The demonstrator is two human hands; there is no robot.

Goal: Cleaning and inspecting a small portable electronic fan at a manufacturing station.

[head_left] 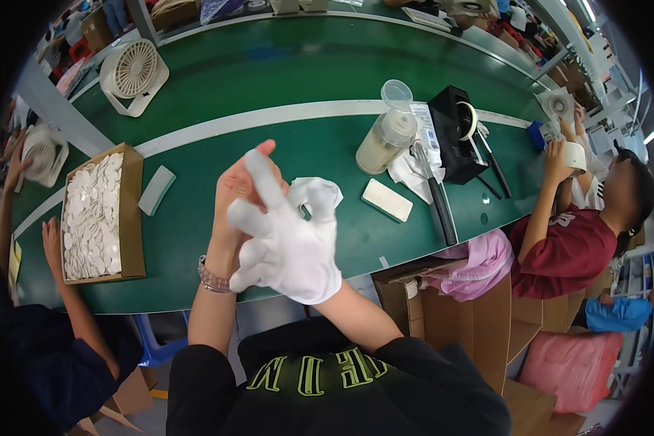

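Observation:
My right hand (294,251) wears a white glove, its fingers spread; it grips nothing I can see. Just behind and to its left is my bare left hand (236,185), with a beaded bracelet (212,276) at the wrist. The gloved fingers overlap it, and only parts of its bent fingers show, so I cannot tell whether it grips the glove. Some white cloth (330,190), perhaps a second glove, lies on the green table beyond my gloved hand. A white rectangular block (386,200) rests farther right.
A box of white discs (94,218) stands left, beside a small pale block (157,190). To the right are a clear jar (386,138), a black-handled tool (441,211) and a black tape dispenser (450,134). A fan (134,73) stands far left. People sit on both sides.

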